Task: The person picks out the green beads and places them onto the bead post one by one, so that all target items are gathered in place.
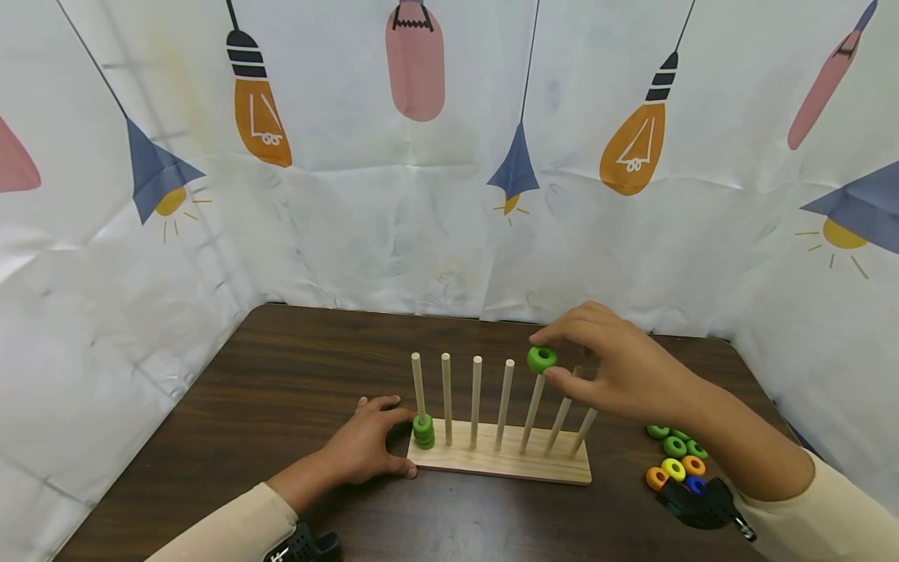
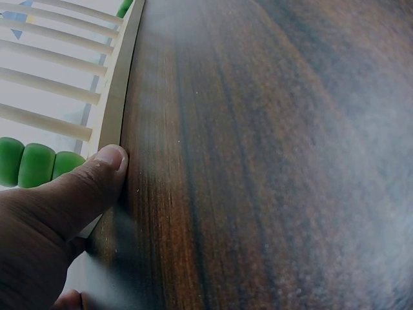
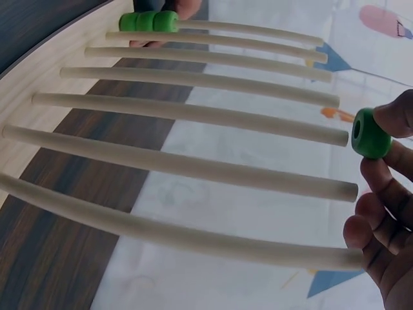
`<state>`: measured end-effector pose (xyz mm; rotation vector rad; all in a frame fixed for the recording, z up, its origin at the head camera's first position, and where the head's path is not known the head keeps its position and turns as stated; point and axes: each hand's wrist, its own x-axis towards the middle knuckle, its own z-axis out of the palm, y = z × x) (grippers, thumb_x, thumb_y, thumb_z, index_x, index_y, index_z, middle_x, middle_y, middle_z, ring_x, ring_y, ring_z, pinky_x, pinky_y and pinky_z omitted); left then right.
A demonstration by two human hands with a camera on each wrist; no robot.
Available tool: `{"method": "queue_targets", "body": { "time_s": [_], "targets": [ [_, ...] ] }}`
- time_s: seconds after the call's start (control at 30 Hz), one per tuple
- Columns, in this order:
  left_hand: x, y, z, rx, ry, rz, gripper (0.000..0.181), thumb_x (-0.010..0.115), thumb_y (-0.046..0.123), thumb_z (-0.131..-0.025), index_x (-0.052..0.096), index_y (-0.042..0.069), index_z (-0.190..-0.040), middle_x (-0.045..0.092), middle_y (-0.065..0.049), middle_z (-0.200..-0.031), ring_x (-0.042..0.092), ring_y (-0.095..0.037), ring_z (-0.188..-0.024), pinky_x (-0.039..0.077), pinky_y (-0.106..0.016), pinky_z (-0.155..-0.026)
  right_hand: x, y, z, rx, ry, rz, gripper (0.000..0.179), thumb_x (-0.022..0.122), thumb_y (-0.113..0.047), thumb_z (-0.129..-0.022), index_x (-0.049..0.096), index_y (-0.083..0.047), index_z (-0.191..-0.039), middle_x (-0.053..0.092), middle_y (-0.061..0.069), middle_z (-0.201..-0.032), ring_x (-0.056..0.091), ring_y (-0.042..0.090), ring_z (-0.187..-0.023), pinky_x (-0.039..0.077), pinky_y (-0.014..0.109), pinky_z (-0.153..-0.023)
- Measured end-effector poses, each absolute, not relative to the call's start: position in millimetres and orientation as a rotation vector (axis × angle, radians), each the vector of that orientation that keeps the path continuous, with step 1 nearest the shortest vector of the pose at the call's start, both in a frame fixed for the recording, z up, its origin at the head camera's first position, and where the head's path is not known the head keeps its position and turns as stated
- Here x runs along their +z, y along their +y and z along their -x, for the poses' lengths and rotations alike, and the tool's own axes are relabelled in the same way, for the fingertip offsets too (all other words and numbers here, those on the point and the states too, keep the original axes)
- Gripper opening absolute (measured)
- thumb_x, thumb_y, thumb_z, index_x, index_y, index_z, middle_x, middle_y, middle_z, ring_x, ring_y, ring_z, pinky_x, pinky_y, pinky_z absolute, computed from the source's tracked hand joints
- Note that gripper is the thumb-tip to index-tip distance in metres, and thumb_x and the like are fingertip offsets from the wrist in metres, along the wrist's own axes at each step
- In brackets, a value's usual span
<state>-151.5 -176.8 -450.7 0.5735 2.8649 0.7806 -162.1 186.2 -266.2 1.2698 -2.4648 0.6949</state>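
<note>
Right hand point(image 1: 611, 363): grip clamped on a round green bead with a centre hole point(image 1: 537, 364), pinched between thumb and fingertips
Held bead's place: just above the tip of the fifth slim pale wooden peg point(image 1: 534, 406) from the left, its hole turned toward that tip in the right wrist view
Left hand point(image 1: 365, 445): grip clamped on the left end of a long, flat, pale wooden base point(image 1: 485, 460), thumb against the front edge
Pegs: seven in a row along the base
Green stack point(image 1: 423, 432): three round beads threaded low on the leftmost peg point(image 1: 418, 386), beside the left fingers
Loose beads point(image 1: 675, 446): green, yellow, orange and blue, grouped right of the base, the blue one partly behind a black wrist device point(image 1: 702, 506)
Surface point(image 1: 316, 367): dark brown, wood-grained
Backdrop point(image 1: 351, 234): white sheet printed with orange bulbs and blue lamps
</note>
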Motion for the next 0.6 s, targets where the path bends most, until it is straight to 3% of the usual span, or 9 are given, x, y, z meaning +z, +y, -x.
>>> {"method": "queue_targets", "body": {
  "time_s": [0.6],
  "targets": [
    [-451, -177, 152, 0.787, 2.867, -0.591, 0.074, 0.096, 0.042, -0.068, 0.068, 0.015, -0.132, 0.051, -0.025, -0.146, 0.04, -0.045, -0.141, 0.019, -0.073, -0.114, -268, 169, 169, 0.717, -2.481, -1.321, 0.033, 0.079, -0.009, -0.088, 0.073, -0.016, -0.119, 0.064, -0.014, -0.109, 0.055, 0.008, -0.1, 0.05, 0.033, -0.08]
  ]
}}
